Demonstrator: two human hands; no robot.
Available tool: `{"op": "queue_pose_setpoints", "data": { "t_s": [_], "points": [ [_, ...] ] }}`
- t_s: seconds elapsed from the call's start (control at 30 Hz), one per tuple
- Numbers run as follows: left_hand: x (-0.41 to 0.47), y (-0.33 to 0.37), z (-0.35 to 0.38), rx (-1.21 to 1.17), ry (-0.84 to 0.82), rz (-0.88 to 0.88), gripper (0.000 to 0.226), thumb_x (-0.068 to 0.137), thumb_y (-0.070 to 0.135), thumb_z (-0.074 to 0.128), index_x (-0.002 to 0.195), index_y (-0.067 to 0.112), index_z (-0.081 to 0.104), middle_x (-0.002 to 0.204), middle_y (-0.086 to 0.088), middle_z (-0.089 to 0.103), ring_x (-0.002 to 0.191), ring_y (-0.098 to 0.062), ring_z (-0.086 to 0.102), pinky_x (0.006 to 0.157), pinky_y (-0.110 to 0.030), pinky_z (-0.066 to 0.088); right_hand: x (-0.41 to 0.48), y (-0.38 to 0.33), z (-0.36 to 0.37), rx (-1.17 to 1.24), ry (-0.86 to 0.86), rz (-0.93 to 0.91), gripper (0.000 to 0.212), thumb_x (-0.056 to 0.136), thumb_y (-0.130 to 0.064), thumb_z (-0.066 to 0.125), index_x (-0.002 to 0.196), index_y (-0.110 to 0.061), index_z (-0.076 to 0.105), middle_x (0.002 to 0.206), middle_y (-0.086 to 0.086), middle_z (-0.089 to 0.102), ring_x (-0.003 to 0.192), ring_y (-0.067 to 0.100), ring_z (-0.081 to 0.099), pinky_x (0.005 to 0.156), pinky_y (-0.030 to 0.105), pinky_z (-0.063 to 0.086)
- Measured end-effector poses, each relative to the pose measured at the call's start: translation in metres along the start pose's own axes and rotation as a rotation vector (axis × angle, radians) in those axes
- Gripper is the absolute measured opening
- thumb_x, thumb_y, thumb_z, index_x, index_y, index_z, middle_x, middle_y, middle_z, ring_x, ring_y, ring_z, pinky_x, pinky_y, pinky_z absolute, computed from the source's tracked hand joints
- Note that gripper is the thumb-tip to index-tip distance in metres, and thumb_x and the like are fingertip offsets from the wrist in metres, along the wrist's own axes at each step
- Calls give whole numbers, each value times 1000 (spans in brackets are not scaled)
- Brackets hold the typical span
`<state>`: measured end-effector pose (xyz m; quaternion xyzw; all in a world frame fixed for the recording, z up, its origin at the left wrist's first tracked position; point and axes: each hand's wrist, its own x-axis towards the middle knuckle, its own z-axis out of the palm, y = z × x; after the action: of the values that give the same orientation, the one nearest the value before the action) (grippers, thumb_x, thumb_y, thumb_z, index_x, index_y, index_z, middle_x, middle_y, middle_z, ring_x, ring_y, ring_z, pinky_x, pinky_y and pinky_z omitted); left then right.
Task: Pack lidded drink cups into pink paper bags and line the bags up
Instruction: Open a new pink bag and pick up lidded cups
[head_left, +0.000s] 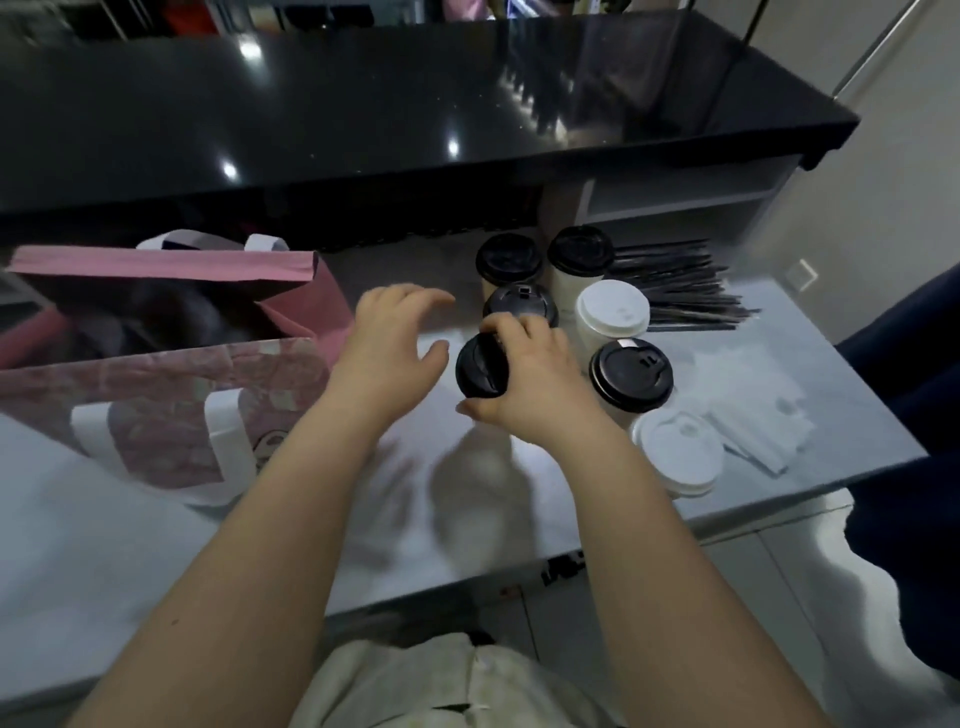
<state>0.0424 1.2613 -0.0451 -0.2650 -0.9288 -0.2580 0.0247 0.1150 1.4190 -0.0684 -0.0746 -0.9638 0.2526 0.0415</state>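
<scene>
One black-lidded cup (483, 366) is grasped in the right hand (535, 384), the fingers wrapped over its top and the thumb tucked beneath, so that most of the body is hidden. It is carried above the steel counter (519, 519), between the cluster of waiting cups and the pink paper bag (156, 395).

The cup is tipped. Its lid is turned leftward, toward the bag, and its long axis runs from that lid back under the palm to a base that cannot be seen.

A paper cup of this kind is judged light and thin-walled, easily dented if squeezed (whether it is filled cannot be told). The lid is likely only pressed on, so hold is best taken round the wall just below the rim, and the cup would best be righted before it is lowered in.

The left hand (387, 348) is held relaxed with spread fingers, grasping nothing, just beside the bag's gaping mouth.

Six further cups stand at the right, four black-lidded (631, 374) and two white-lidded (613, 309). Beyond them black straws (680, 291) are laid in a bundle.
</scene>
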Motion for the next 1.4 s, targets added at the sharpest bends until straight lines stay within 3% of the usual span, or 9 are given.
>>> {"op": "queue_pose_setpoints", "data": {
  "t_s": [0.37,0.53,0.77,0.97,1.0,1.03,1.1,1.23,1.4],
  "points": [
    [-12,-16,-108,-60,297,0,37,84,11,66,119,25,66,115,9,60,104,-2,49,85,-4,31,28,-60,-58,188,218,-228,75,70,-43,82,134,-31,46,137,-8,41,123,19,34,106,42,36],
    [-46,-70,-140,-95,329,-173,27,84,14,69,100,35,66,96,19,62,88,3,57,79,-20,46,46,-102,-68,400,385,-323,67,72,-41,81,131,-32,50,131,-11,45,121,16,41,102,30,39],
    [-62,-135,-168,-91,228,-237,25,82,17,72,97,38,67,91,19,63,87,3,58,73,-21,48,60,-188,-48,571,242,-440,68,68,-46,81,129,-37,51,124,-22,45,122,8,47,104,35,44],
    [-43,-154,-179,-34,-1,-100,29,74,29,74,89,52,63,80,27,62,80,0,58,62,-19,42,67,-228,-7,366,82,-409,68,68,-48,81,127,-41,49,126,-15,42,124,12,41,102,31,41],
    [-41,-155,-180,-28,-41,-87,31,71,34,73,93,52,61,85,28,62,85,0,58,69,-20,45,68,-229,0,338,74,-375,67,68,-48,81,126,-43,48,126,-15,40,124,11,39,100,27,39],
    [-40,-158,-180,9,-90,-72,40,68,43,71,105,52,58,97,28,61,96,-1,56,87,-26,46,68,-227,6,325,64,-335,67,67,-48,81,125,-45,47,125,-16,38,123,11,37,98,25,37],
    [-39,-165,-179,178,-224,-45,75,62,59,69,132,51,41,127,23,51,122,-7,42,114,-47,21,69,-221,14,285,53,-263,70,67,-45,83,126,-45,46,122,-16,36,120,9,36,98,24,36],
    [-38,-179,-176,338,-369,-14,120,61,64,77,151,43,0,162,7,9,149,-23,3,117,-53,-8,67,-206,11,44,73,-126,79,66,-40,85,134,-39,44,125,-10,32,122,15,30,104,33,35],
    [-36,-190,-174,378,-367,38,139,53,71,78,150,39,-15,163,2,-14,147,-27,-21,115,-51,-12,57,-224,12,-133,97,-147,88,62,-43,86,137,-37,41,130,-7,34,120,17,33,104,39,37]
  ]
}}
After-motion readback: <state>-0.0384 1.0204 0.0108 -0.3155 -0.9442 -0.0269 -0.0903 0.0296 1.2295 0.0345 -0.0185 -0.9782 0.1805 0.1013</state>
